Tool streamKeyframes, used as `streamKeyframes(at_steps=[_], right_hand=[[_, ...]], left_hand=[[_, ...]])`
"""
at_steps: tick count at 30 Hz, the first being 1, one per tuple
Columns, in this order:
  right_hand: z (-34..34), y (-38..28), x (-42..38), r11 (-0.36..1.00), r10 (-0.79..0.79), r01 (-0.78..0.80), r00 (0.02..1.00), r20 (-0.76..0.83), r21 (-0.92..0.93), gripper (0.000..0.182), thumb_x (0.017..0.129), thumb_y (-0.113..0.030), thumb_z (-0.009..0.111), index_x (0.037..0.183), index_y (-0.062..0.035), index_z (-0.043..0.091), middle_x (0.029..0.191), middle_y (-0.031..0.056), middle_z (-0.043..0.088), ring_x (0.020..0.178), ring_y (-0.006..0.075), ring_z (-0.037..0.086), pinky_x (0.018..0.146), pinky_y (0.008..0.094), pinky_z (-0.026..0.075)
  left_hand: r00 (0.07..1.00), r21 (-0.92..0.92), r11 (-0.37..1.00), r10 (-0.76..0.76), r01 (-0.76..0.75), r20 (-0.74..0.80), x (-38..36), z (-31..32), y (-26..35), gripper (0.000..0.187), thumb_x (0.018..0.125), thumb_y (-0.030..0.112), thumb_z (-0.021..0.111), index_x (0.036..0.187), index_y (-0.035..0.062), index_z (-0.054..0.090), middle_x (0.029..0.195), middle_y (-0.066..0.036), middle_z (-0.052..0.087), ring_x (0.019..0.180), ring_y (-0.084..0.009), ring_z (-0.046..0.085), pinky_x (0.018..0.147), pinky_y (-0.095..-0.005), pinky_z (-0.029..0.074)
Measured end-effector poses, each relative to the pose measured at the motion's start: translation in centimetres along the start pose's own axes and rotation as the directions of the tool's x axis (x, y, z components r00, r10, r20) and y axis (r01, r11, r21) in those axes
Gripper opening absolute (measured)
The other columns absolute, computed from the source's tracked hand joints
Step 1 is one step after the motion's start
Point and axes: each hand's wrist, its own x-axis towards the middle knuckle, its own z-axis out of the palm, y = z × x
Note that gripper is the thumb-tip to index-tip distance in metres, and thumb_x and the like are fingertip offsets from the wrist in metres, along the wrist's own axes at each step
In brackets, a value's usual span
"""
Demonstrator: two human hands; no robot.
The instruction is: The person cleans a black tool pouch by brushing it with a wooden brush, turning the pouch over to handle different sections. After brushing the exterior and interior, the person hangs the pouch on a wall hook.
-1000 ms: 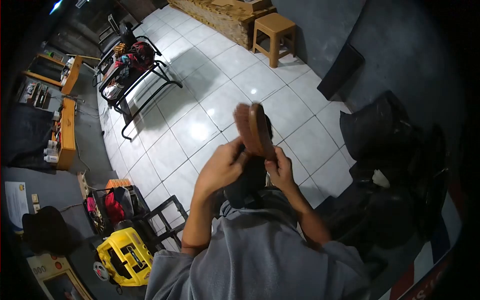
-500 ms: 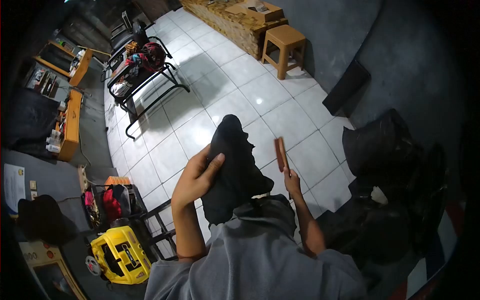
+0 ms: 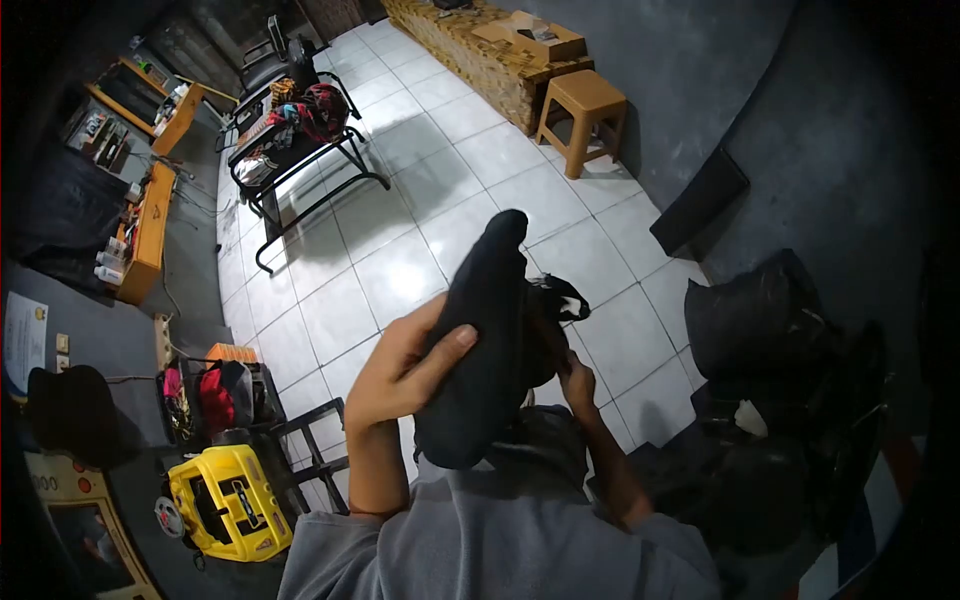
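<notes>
A dark, long item, seemingly a black shoe (image 3: 485, 320), is held up in front of the grey shirt. My left hand (image 3: 410, 375) grips it from the left, thumb across its surface and fingers behind. My right hand (image 3: 577, 388) is closed at the item's right side, beside a darker flap and a small black-and-white part (image 3: 568, 300). What the right hand holds is hidden behind the dark item; the brush seen earlier does not show.
A black metal rack (image 3: 300, 140) with cloths stands ahead left. A brown stool (image 3: 585, 105) is by the right wall. The yellow toy car (image 3: 235, 505) sits at lower left, dark bags (image 3: 750, 320) at right. White tiles (image 3: 400, 270) lie ahead.
The dark item has turned, showing a smoother, narrower side, and shifted right. My right hand has moved in close against it, and the brush has gone out of sight. The view has shifted slightly.
</notes>
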Motion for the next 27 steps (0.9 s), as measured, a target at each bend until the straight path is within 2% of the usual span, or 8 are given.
streamKeyframes(at_steps=[2, 5, 9, 11, 14, 18, 22, 27], right_hand=[[-0.4, 3.6, -0.8, 0.89, 0.248, -0.152, 0.952, 0.178, -0.43, 0.028, 0.086, -0.032, 0.057, 0.101, -0.0094, 0.06, 0.084, 0.0169, 0.066, 0.082, 0.0354, 0.064, 0.072, 0.0457, 0.05], [-0.2, 9.0, -2.9, 0.794, 0.444, -0.271, 0.87, 0.215, -0.544, 0.044, 0.087, -0.044, 0.052, 0.087, -0.0015, 0.063, 0.089, 0.0179, 0.066, 0.085, 0.0344, 0.064, 0.072, 0.0454, 0.049], [-0.3, 8.7, -2.9, 0.941, 0.333, -0.332, 0.943, 0.007, -0.06, 0.052, 0.091, -0.048, 0.047, 0.084, 0.0021, 0.06, 0.074, 0.0168, 0.064, 0.071, 0.0324, 0.063, 0.062, 0.0417, 0.047], [-3.8, -1.3, -2.5, 0.66, 0.426, -0.359, 0.902, 0.065, 0.66, 0.04, 0.097, -0.045, 0.038, 0.079, -0.0097, 0.045, 0.053, -0.0055, 0.033, 0.037, 0.0028, 0.029, 0.034, 0.0203, 0.023], [-6.7, -10.5, -2.3, 0.607, 0.028, 0.153, 0.977, -0.213, 0.78, 0.029, 0.098, -0.034, 0.043, 0.091, -0.0057, 0.045, 0.058, -0.0052, 0.034, 0.043, 0.0023, 0.03, 0.037, 0.0194, 0.024], [-6.6, -13.9, -0.8, 0.72, -0.466, 0.617, 0.768, -0.439, 0.316, 0.035, 0.076, -0.018, 0.073, 0.097, 0.0025, 0.054, 0.075, 0.0117, 0.061, 0.066, 0.0224, 0.061, 0.061, 0.0289, 0.047], [-3.0, -10.4, 0.9, 0.836, -0.257, 0.304, 0.952, -0.164, 0.457, 0.035, 0.074, -0.016, 0.073, 0.1, 0.0008, 0.056, 0.081, 0.0219, 0.064, 0.076, 0.0362, 0.064, 0.065, 0.0404, 0.05], [1.1, 5.1, -0.7, 0.89, 0.266, -0.115, 0.916, 0.299, -0.44, 0.05, 0.082, -0.048, 0.055, 0.099, -0.0019, 0.063, 0.09, 0.0246, 0.064, 0.087, 0.0408, 0.062, 0.073, 0.0469, 0.049]], left_hand=[[0.998, 0.005, 0.999, 0.054, -0.054, -0.014, -0.2, -0.6, 0.5, 0.031, 0.093, 0.013, 0.053, 0.118, -0.0055, 0.052, 0.104, -0.008, 0.061, 0.099, -0.0123, 0.052, 0.089, -0.0252, 0.039], [0.999, -0.019, 0.999, 0.025, -0.026, -0.047, -0.2, -1.1, 0.0, 0.032, 0.094, 0.014, 0.052, 0.119, -0.0054, 0.052, 0.103, -0.007, 0.061, 0.099, -0.0123, 0.052, 0.089, -0.0253, 0.04], [0.997, 0.025, 0.997, -0.075, 0.076, -0.029, 0.6, -0.3, -0.7, 0.031, 0.095, 0.017, 0.051, 0.117, -0.0044, 0.053, 0.1, -0.006, 0.061, 0.095, -0.011, 0.053, 0.086, -0.0251, 0.041], [0.988, 0.056, 0.987, -0.151, 0.149, 0.044, 1.1, 0.1, -1.1, 0.032, 0.095, 0.016, 0.05, 0.119, -0.006, 0.05, 0.101, -0.005, 0.06, 0.096, -0.0105, 0.051, 0.087, -0.025, 0.04], [0.99, 0.167, 0.981, -0.11, 0.095, 0.084, 1.5, 1.4, -2.6, 0.026, 0.095, 0.018, 0.051, 0.112, -0.0016, 0.054, 0.087, -0.009, 0.062, 0.082, -0.0105, 0.054, 0.076, -0.0269, 0.044], [0.992, 0.169, 0.983, 0.057, -0.075, 0.109, 1.6, 1.8, -1.8, 0.024, 0.095, 0.016, 0.05, 0.11, -0.0012, 0.055, 0.084, -0.009, 0.061, 0.078, -0.0114, 0.052, 0.073, -0.0279, 0.044], [0.999, 0.15, 0.988, -0.037, 0.031, 0.035, 0.1, -0.8, 0.3, 0.025, 0.095, 0.014, 0.05, 0.113, -0.0025, 0.054, 0.089, -0.008, 0.062, 0.083, -0.0114, 0.053, 0.076, -0.0272, 0.044], [0.997, 0.033, 0.999, 0.034, -0.032, -0.063, -1.5, -1.9, 0.9, 0.027, 0.094, 0.014, 0.051, 0.116, -0.0029, 0.053, 0.093, -0.007, 0.061, 0.086, -0.0109, 0.053, 0.079, -0.0263, 0.044]])
